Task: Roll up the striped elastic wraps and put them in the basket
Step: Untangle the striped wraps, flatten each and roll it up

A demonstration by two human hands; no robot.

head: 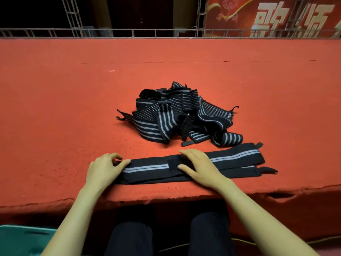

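Matt black ribbed elastic wrap (184, 169) with grey woven stripes, rough red felt table cover (55, 108), smooth teal plastic basket (22, 242)

I see a red-orange tabletop (73, 108) filling most of my view. At its centre the pile of wraps (175, 115) is black with pale grey stripes, some broad, some hairline thin. At 6 o'clock of the pile, the flat wrap (147, 168) is black with a grey-blue striped band down its middle, crossed by a plain black patch (173, 164). The basket (22, 241) at 7 o'clock is teal. At 1 o'clock a banner (276, 17) shows red with cream characters and a gold ribbon.
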